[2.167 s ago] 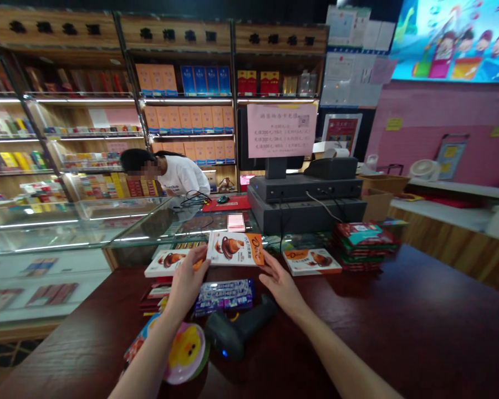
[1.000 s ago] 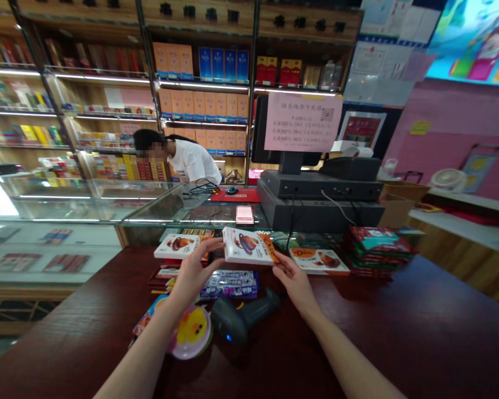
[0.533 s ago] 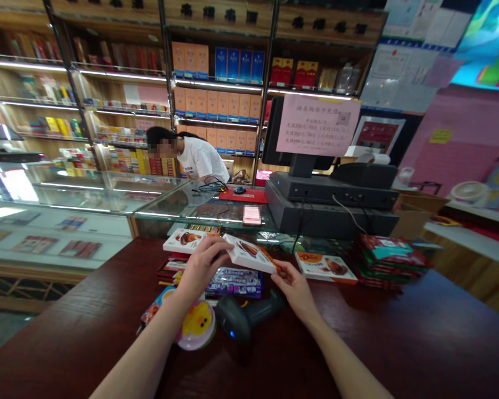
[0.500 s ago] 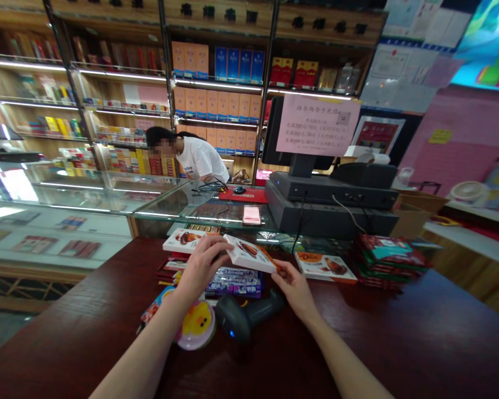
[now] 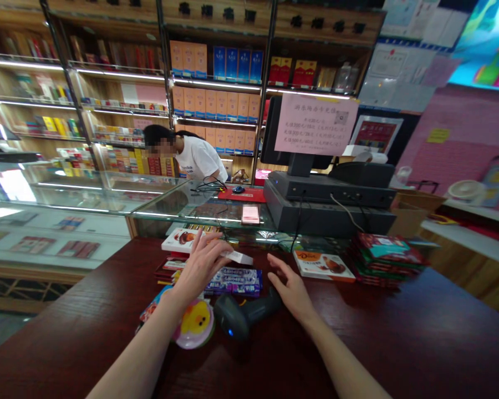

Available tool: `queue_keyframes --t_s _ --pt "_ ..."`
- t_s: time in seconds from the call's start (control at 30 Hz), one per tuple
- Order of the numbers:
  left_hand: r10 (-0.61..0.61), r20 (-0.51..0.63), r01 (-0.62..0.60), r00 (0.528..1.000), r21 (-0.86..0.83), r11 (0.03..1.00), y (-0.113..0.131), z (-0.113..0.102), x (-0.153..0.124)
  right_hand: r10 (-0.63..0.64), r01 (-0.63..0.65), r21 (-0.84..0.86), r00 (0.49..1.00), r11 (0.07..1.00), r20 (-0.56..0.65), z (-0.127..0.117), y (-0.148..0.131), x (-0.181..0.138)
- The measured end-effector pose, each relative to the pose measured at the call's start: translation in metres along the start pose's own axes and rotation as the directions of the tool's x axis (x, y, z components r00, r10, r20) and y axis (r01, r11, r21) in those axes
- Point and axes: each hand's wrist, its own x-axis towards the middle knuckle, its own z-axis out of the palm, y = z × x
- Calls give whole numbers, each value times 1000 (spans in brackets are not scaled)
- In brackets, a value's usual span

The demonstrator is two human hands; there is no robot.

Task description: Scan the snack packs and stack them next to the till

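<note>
My left hand (image 5: 203, 265) is closed on a white chocolate box (image 5: 240, 257), whose end sticks out to the right of the fingers. Another white chocolate box (image 5: 177, 239) lies just behind and left of that hand, partly covered by it. My right hand (image 5: 289, 286) holds nothing, its fingers apart, over the counter between the held box and a chocolate box (image 5: 324, 266) with an orange band. Purple candy packs (image 5: 235, 281) lie below the held box. Nearer me is a dark handheld barcode scanner (image 5: 245, 316), beside a round container with a yellow duck face (image 5: 195, 320).
A stack of red and green packs (image 5: 386, 260) stands at the right on the dark wooden counter (image 5: 419, 338). Behind are a cash register (image 5: 328, 205) and a glass display case (image 5: 166, 202). A person in a white shirt (image 5: 202, 158) leans over behind the case.
My right hand has let go of the chocolate box and opened. My left hand has turned the box and brought it slightly left.
</note>
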Motion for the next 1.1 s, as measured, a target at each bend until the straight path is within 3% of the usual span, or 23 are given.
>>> queue_keyframes --t_s 0.1,0.2,0.4,0.63,0.93,1.1 --pt "-14 -45 14 999 -1 1000 2 1 0 -187 187 -83 982 979 8 0 -21 -4" --pt "-32 -74 31 997 -21 999 5 2 0 -358 365 -195 931 911 67 2 -39 -8" --pt "-49 -59 44 997 -79 996 11 5 1 -476 523 -334 852 784 218 10 -49 -10" --pt "-73 2 72 997 -145 987 10 6 0 -478 534 -321 845 782 240 11 -41 -8" --pt "-141 135 164 981 -177 970 -22 -13 -3 -443 485 -297 874 822 200 5 -36 -9" --pt "-127 135 148 983 -155 977 -27 -11 -4 -443 480 -281 876 831 188 5 -35 -8"
